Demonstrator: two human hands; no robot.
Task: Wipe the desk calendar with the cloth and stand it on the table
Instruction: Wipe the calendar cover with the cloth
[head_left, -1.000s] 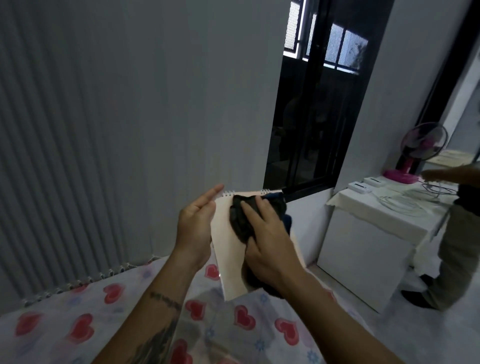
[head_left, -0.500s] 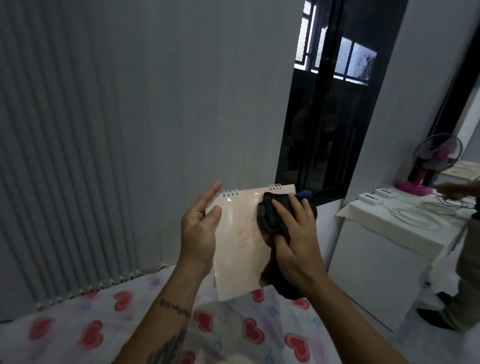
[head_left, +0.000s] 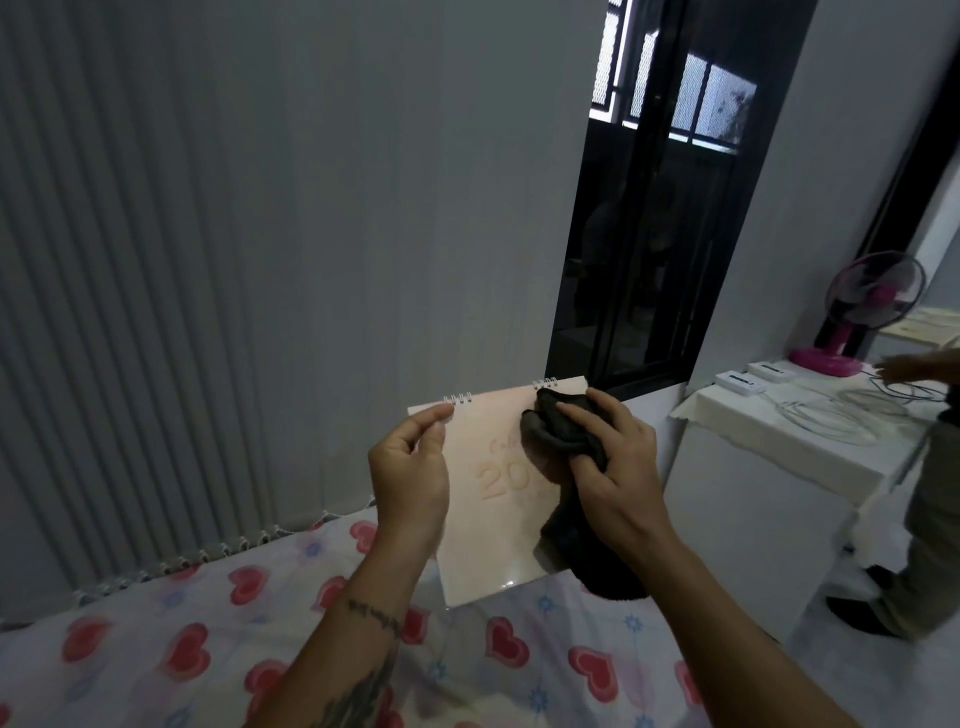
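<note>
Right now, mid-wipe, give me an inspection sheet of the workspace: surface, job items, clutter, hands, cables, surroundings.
Surface: heart-print cloth covers the near surface; nothing seen lying on it.
Job items: calendar held up in the air, cover facing the camera, spiral edge on top, not yet standing; dark cloth pressed on its upper right.
Clutter: two small white boxes and a pink fan on the white side table.
Hands: left hand pinches the calendar's left edge; right hand presses the cloth to the cover.
Cables: white and dark coils on the side table.
Surroundings: grey blinds, dark window, another person at right.
</note>
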